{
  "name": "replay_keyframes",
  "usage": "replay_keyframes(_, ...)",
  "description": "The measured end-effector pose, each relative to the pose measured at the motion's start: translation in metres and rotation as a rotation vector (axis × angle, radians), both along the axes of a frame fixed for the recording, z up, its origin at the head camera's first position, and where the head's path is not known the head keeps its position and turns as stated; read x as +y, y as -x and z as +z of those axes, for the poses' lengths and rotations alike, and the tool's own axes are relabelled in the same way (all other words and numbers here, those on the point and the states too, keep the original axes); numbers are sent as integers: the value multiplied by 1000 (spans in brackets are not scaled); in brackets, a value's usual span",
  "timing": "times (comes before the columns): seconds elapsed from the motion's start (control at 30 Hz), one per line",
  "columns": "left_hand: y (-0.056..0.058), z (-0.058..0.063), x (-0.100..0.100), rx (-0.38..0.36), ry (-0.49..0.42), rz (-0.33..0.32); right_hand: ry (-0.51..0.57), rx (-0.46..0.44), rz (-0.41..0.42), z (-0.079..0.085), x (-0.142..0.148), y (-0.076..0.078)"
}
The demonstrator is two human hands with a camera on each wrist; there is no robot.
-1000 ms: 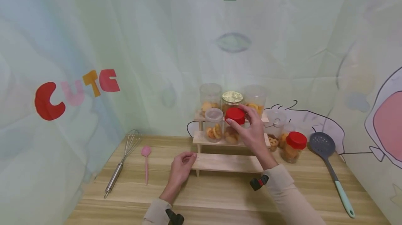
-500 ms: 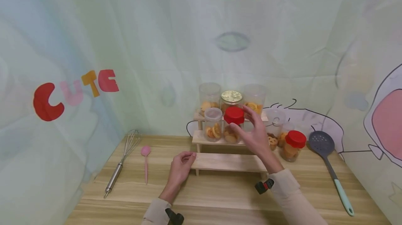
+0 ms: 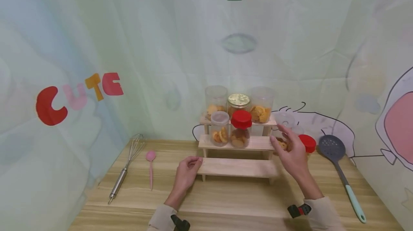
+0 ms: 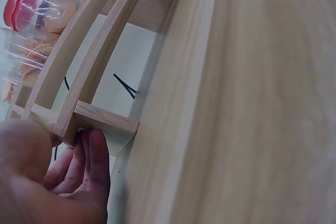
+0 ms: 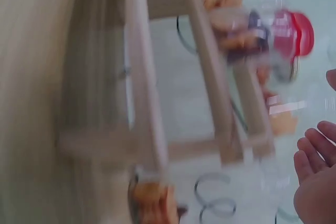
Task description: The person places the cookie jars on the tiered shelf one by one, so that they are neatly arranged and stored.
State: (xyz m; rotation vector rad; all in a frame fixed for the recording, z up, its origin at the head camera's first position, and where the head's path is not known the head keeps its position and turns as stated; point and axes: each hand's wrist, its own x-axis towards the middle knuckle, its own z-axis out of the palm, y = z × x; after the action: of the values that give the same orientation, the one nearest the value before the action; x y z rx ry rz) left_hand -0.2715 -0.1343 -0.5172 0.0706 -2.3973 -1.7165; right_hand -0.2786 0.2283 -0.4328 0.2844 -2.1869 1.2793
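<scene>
A three-step wooden rack stands on the table. My left hand pinches the left end of its lowest step; in the left wrist view the thumb is near the top and the fingers curl beneath. On the middle step sit a red-lidded cookie jar and a clear-lidded jar to its left. My right hand is off the rack's right end, its fingers loosely spread with nothing between them. Behind it, partly covered, are a red-lidded jar and clear jars with cookies.
On the top step stand a gold-lidded jar and two clear jars, one at the right. A whisk and pink spoon lie left on the table. A slotted skimmer lies right. Printed curtains enclose the back and sides.
My right hand has let go of the red-lidded jar on the middle step and moved right, towards the jars beside the rack. My left hand has stayed on the lowest step.
</scene>
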Motion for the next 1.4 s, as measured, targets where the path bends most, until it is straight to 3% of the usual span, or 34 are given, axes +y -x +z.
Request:
replay_keyframes(0.23,0,1,-1,-9,5,12,-55,-84,-173,-15,50,-1)
replay_keyframes(0.4,0,1,-2,-8,5,10,13,-134,-282,-25,74,4)
replay_keyframes(0.57,0,0,-2,-11,-8,7,98,-213,-286,-33,85,8)
replay_keyframes(1.0,0,0,2,-23,-14,-12,100,-470,-251,-48,97,11)
replay_keyframes(1.4,1,1,0,-13,-10,-8,126,-435,-235,-52,98,13)
